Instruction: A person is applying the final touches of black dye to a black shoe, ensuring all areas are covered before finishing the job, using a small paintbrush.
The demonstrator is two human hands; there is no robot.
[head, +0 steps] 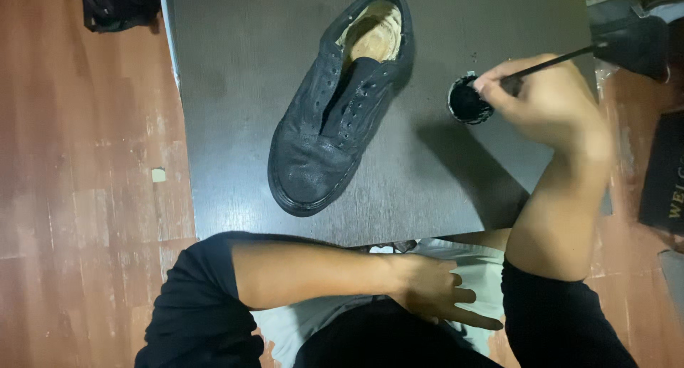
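The right hand (545, 101) pinches a brush (563, 56) in its fingers, tip in the tin (467, 103) near the surface's (235, 54) right edge. The shoe (338, 104) lies mid-surface. The left hand (434, 289) rests loosely spread on the lap, holding nothing.

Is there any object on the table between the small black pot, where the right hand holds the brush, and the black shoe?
Nothing visible does. The right hand holds a thin brush at the small round pot. Between that pot and the black shoe lies only bare dark table. The left hand rests in the lap, off the table.
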